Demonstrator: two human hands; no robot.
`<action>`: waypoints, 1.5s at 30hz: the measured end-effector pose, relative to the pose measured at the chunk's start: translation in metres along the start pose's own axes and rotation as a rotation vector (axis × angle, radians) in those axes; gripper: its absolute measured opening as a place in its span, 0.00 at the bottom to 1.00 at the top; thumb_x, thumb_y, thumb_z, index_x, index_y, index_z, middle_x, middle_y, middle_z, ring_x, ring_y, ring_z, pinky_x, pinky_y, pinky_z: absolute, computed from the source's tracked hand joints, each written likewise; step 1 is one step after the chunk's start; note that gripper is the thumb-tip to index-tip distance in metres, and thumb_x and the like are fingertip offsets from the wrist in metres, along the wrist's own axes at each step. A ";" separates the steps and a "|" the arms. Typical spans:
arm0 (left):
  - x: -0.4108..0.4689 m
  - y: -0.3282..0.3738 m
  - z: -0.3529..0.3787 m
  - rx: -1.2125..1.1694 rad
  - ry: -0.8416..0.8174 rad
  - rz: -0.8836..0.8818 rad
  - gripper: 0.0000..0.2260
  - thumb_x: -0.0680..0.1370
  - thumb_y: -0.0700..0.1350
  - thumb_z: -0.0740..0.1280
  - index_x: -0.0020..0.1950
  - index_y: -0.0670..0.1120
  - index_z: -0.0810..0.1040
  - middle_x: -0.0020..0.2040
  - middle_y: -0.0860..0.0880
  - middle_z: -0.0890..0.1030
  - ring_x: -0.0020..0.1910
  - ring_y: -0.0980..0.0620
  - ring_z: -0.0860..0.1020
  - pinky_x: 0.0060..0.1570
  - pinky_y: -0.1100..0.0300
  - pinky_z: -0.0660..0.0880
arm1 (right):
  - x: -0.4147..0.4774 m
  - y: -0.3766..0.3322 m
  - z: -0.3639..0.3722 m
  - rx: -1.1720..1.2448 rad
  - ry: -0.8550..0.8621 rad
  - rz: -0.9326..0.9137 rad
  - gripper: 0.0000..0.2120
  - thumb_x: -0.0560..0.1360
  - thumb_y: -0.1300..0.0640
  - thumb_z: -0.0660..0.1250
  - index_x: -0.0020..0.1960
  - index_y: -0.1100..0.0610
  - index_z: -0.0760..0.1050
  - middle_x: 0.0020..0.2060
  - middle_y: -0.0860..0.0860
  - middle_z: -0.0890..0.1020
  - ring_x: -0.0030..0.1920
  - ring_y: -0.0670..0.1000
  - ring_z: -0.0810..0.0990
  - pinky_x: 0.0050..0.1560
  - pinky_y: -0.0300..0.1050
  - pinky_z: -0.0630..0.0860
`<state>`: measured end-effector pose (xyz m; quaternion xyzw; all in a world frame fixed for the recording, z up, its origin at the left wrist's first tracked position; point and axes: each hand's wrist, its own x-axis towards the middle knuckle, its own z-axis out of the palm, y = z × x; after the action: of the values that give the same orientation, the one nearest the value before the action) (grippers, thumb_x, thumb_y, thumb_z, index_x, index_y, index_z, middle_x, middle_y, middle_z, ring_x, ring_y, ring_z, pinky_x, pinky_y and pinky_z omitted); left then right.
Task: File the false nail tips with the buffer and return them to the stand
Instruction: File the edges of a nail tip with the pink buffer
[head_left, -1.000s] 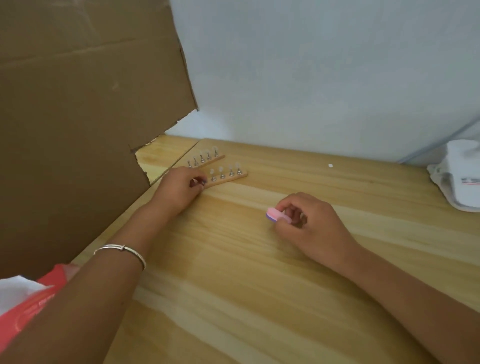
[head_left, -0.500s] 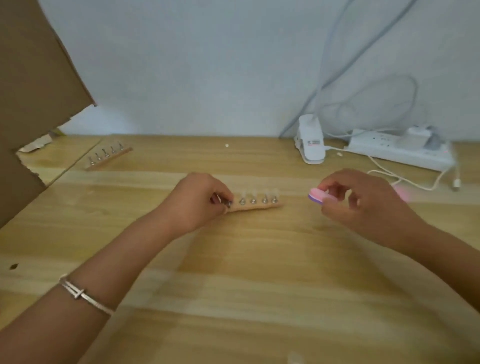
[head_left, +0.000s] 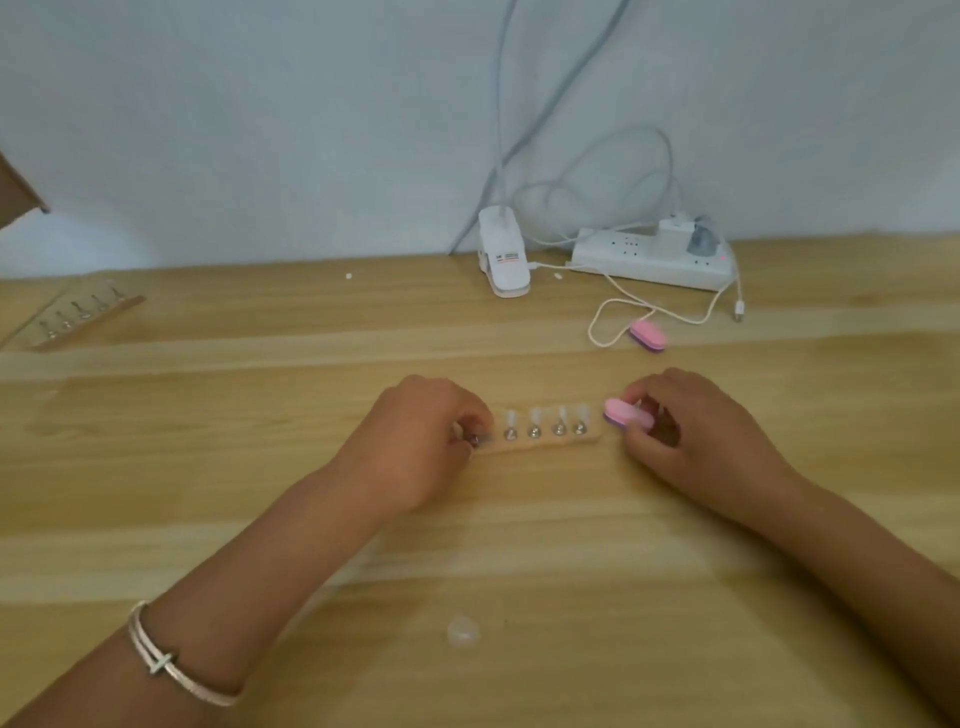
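Stand (head_left: 540, 442) lies left to right; left hand (head_left: 415, 441) pinches its end peg (head_left: 474, 440), right hand (head_left: 691, 441) grips buffer (head_left: 626, 414).

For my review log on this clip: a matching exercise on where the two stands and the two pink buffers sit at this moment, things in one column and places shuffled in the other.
Things
1. near stand
2. far stand
3. near buffer
4. far buffer

Places
A. lying on the table beside the white cable loop
B. pinched in the right hand
C. at the far left of the table
D. in front of the person, with the left hand at its left end

Pairs: 1-D, 2-C, 3-B, 4-A
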<state>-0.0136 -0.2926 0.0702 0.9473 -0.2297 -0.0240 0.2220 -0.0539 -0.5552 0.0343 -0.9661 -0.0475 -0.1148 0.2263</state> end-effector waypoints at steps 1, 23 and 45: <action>-0.002 -0.002 0.001 -0.050 0.022 -0.014 0.17 0.71 0.35 0.70 0.56 0.52 0.82 0.44 0.56 0.83 0.39 0.57 0.80 0.49 0.60 0.76 | 0.000 -0.002 0.000 -0.005 -0.002 0.007 0.06 0.75 0.57 0.70 0.52 0.51 0.78 0.41 0.43 0.74 0.47 0.50 0.72 0.47 0.48 0.71; 0.014 0.017 0.005 0.189 0.044 0.031 0.07 0.72 0.53 0.68 0.46 0.54 0.80 0.44 0.53 0.80 0.47 0.48 0.78 0.45 0.53 0.76 | 0.005 -0.052 0.029 0.018 0.527 -0.540 0.09 0.72 0.66 0.65 0.39 0.59 0.83 0.36 0.50 0.83 0.44 0.56 0.83 0.54 0.46 0.67; -0.020 0.007 0.021 0.061 0.497 0.241 0.01 0.71 0.43 0.74 0.41 0.47 0.85 0.41 0.52 0.85 0.38 0.48 0.83 0.36 0.52 0.79 | -0.006 -0.008 0.006 0.020 0.056 0.056 0.12 0.76 0.67 0.67 0.59 0.59 0.80 0.49 0.50 0.77 0.51 0.53 0.72 0.51 0.36 0.61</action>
<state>-0.0376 -0.2975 0.0531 0.8963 -0.2796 0.2425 0.2443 -0.0598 -0.5456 0.0305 -0.9611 -0.0153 -0.1348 0.2405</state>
